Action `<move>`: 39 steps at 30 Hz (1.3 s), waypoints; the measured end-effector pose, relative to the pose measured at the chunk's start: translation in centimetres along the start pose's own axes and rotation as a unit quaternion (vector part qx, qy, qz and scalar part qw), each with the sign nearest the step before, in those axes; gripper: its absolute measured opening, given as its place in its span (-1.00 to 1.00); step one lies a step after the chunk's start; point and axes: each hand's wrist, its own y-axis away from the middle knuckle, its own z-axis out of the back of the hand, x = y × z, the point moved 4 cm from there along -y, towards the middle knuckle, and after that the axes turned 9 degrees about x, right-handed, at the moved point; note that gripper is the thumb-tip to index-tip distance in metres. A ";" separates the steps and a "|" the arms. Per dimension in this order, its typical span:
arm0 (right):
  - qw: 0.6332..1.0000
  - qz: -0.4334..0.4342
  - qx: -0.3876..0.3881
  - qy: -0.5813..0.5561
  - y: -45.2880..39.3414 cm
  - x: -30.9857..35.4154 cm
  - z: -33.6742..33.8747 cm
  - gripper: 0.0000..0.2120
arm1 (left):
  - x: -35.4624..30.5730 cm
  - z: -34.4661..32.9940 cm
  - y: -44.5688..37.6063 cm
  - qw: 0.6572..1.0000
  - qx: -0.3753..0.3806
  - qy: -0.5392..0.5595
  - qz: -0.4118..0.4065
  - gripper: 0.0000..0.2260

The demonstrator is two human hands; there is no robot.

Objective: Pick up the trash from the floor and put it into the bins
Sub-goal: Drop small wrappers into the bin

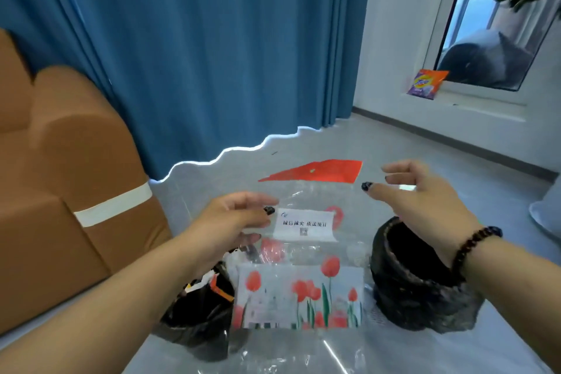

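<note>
My left hand [233,222] pinches the upper left edge of a clear plastic bag [303,270] printed with red tulips and a white label, and holds it up in front of me. My right hand [416,191] hovers open beside the bag's upper right corner, fingers relaxed and apart, touching nothing. Behind the bag stand two bins lined with black bags: the left bin [200,313] holds some trash, and the right bin [416,279] looks empty inside. A red piece of paper [321,171] lies on the grey floor beyond the bag.
A brown sofa [60,191] fills the left side. Blue curtains [197,55] hang behind it. An orange and purple detergent packet [426,83] lies on the sill at the far right, by a glass door. Something white [543,215] is at the right edge.
</note>
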 end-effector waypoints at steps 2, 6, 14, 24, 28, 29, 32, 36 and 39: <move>0.999 0.035 0.028 0.021 0.4 -0.1 0.3 -0.45 | 0.1 -0.9 0.3 0.999 0.039 0.013 0.003 -0.82; 0.990 0.090 0.112 0.002 0.9 -1.0 -0.1 -0.53 | -0.3 -1.5 0.3 0.996 0.079 0.030 -0.008 -0.83; 0.961 0.126 0.175 -0.176 1.7 -0.4 -1.7 -0.72 | -1.7 -1.7 0.8 0.995 0.049 -0.005 -0.090 -0.81; 0.926 0.088 0.280 -0.237 2.1 -0.6 -2.4 -0.70 | -1.4 -0.9 0.6 0.987 0.135 0.057 -0.071 -0.73; 0.944 0.070 0.274 -0.167 2.1 -0.8 -2.8 -0.75 | -0.7 -0.9 1.0 0.984 0.170 -0.007 -0.046 -0.60; 0.952 0.069 0.257 -0.151 2.2 -0.7 -2.9 -0.81 | -0.7 -1.0 1.1 0.984 0.163 -0.039 -0.056 -0.59; 0.968 0.088 0.200 -0.126 2.2 -0.4 -2.8 -0.85 | -1.2 -1.2 1.1 0.985 0.104 -0.101 -0.088 -0.71; 0.970 0.107 0.200 -0.092 2.3 -0.4 -2.8 -0.66 | -1.6 -0.9 0.7 0.989 0.064 -0.077 -0.112 -0.62; 0.976 0.103 0.184 -0.057 2.1 -0.4 -2.4 -0.87 | -1.7 -0.7 0.5 0.989 0.039 -0.067 -0.122 -0.67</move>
